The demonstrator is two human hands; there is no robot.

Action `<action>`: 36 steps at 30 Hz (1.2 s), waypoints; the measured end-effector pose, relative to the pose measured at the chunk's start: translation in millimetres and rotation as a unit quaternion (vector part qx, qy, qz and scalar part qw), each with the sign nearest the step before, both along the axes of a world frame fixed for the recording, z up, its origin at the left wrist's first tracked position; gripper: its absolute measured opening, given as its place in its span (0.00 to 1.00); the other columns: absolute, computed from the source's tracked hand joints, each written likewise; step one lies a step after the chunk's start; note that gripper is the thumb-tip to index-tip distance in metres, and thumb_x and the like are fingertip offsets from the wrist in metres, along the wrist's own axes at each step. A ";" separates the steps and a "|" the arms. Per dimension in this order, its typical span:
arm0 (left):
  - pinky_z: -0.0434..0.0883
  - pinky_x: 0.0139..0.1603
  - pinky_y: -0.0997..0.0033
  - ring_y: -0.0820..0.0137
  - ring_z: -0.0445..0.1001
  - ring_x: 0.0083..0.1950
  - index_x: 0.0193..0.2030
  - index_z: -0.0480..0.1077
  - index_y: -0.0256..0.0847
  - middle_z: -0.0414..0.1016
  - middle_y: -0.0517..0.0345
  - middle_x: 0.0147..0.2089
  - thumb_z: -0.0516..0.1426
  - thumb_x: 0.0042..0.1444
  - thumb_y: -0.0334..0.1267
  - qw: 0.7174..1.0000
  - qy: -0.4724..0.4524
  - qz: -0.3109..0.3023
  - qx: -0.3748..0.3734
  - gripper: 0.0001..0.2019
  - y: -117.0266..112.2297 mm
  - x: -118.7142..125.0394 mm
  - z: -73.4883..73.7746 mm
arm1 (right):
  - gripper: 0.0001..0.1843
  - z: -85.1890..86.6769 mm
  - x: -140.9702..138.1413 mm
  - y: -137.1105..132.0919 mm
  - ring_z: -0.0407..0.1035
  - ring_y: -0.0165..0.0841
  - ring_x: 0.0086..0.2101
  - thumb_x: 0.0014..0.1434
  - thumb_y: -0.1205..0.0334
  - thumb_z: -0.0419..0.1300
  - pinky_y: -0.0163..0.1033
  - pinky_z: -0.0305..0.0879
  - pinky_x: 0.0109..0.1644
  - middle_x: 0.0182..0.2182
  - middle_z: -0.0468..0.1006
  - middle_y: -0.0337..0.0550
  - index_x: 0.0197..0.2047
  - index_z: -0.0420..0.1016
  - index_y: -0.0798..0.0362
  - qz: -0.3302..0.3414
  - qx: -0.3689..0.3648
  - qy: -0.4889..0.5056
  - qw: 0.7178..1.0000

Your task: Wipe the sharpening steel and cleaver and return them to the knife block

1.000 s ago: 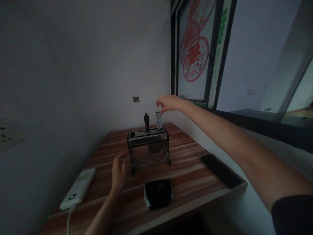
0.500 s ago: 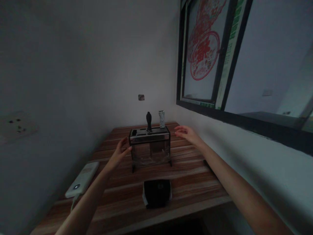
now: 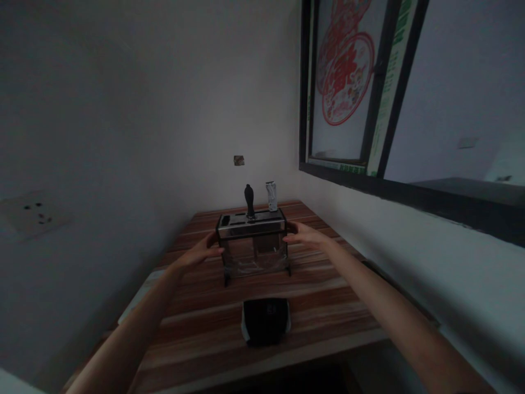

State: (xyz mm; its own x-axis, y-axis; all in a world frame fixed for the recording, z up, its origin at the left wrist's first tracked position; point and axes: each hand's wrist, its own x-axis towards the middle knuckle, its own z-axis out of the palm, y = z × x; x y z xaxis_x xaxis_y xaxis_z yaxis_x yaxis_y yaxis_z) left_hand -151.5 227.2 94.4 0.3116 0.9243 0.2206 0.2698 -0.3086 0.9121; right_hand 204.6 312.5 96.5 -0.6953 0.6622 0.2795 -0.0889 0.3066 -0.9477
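A clear-sided box (image 3: 240, 256) with a black frame, a slotted metal top and short dark feet stands upright on the table. A black bulb-shaped handle (image 3: 249, 201) rises from its top. My left hand (image 3: 203, 249) is at the box's left side, thumb on the front edge, fingers partly hidden behind. At the opposite side my right hand (image 3: 303, 235) has its thumb at the front corner and its fingers toward the back. The two hands hold the box between them. Behind the top's right part shows a crumpled-looking silvery can-shaped object (image 3: 271, 197).
A black pouch-like item (image 3: 266, 322) lies on the wood-patterned table (image 3: 205, 328) near its front edge. My left forearm partly covers a white device (image 3: 141, 295). A dark-framed window (image 3: 344, 172) is on the right wall, a socket (image 3: 36, 213) on the left.
My right hand has moved left from beside the box to its right side. The left hand has closed in on the left side. The view has shifted slightly.
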 end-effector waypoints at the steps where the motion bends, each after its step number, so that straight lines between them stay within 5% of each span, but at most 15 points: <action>1: 0.56 0.66 0.52 0.52 0.54 0.68 0.64 0.58 0.46 0.60 0.50 0.66 0.65 0.47 0.44 1.000 -0.001 -0.004 0.000 0.37 1.9 -1.2 0.1 | 0.35 0.8 0.2 0.3 0.64 0.39 0.55 0.41 0.62 0.72 0.49 0.55 0.62 0.56 0.70 0.46 0.54 0.70 0.49 0.002 -0.008 -0.001 1.000; 24: 0.61 0.62 0.52 0.52 0.63 0.63 0.59 0.64 0.41 0.66 0.47 0.62 0.67 0.41 0.46 0.998 0.002 0.050 0.039 0.37 10.9 3.8 -5.7 | 0.35 -2.7 2.2 16.7 0.66 0.42 0.54 0.40 0.57 0.72 0.51 0.54 0.63 0.54 0.73 0.47 0.53 0.72 0.51 -0.065 0.108 -0.029 0.992; 36: 0.57 0.64 0.52 0.53 0.62 0.63 0.59 0.64 0.38 0.64 0.45 0.63 0.67 0.41 0.48 0.998 -0.006 0.033 0.053 0.37 29.7 59.3 5.1 | 0.31 4.9 54.3 30.5 0.66 0.41 0.54 0.39 0.63 0.71 0.51 0.52 0.64 0.51 0.75 0.43 0.50 0.74 0.50 -0.098 0.063 -0.013 0.993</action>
